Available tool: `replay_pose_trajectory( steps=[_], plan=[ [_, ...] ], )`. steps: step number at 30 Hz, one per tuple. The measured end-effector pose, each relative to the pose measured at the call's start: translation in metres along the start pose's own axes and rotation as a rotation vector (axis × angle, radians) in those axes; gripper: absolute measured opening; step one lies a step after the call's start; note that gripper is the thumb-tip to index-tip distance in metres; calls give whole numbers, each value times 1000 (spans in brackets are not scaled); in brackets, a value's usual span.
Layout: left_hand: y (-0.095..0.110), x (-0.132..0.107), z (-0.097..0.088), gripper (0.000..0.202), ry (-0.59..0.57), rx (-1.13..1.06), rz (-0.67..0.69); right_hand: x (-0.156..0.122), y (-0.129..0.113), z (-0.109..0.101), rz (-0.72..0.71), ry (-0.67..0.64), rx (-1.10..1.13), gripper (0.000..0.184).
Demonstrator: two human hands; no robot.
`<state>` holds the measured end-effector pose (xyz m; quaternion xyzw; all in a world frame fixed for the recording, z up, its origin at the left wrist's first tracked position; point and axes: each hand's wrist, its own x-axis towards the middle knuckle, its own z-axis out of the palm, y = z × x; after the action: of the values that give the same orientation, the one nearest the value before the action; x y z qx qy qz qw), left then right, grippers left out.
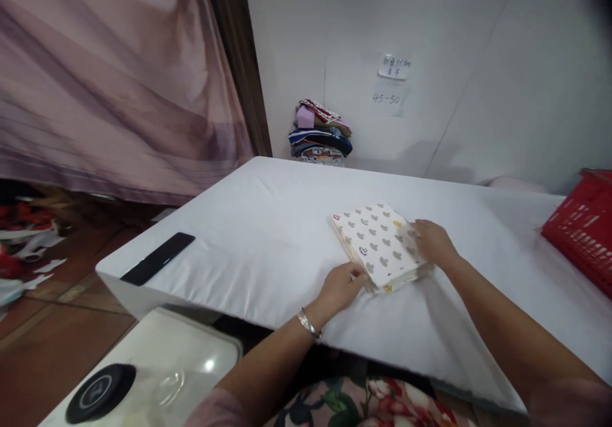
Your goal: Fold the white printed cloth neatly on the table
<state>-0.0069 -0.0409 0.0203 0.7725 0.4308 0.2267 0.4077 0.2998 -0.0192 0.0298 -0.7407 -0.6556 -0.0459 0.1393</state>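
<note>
A folded, flat bundle of off-white printed cloth [368, 237] with grey motifs lies obliquely, right of centre in the frame, its layered edges showing at the left and below. Near its lowest corner is the left hand [340, 287], fingers curled against the edge; at its right edge is the right hand [437, 242], fingers bent and partly hidden. Both touch the cloth; whether either pinches it cannot be told. The step in hand appears to be steadying or squaring the folded layers; the next move would call for even pressure from both sides, lest they slip.

Beneath lies a white, cloth-covered surface [287, 223], wrinkled towards its lower edge. On it, left of centre, rests a black, flat, rectangular slab [159, 259]. Upper centre: a stack of multicoloured folded textiles [319, 135] before a pale, smooth wall [459, 44]. Right margin: a red, perforated plastic basket [581, 226]. Upper left: a pink draped curtain [119, 76].
</note>
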Motion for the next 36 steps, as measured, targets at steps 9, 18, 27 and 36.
replay_pose_trajectory(
  steps=[9,18,27,36],
  plan=[
    [-28,74,-45,16,255,167,-166,-9,-102,16,-154,-132,160,50],
    [-48,127,-43,41,412,293,-134,-6,-111,26,-143,-244,119,50],
    [-59,151,-47,39,348,256,-52,-13,-152,36,-259,-269,178,60],
    [-60,154,-53,35,357,234,-73,-19,-143,48,-244,-210,225,61]
  ],
)
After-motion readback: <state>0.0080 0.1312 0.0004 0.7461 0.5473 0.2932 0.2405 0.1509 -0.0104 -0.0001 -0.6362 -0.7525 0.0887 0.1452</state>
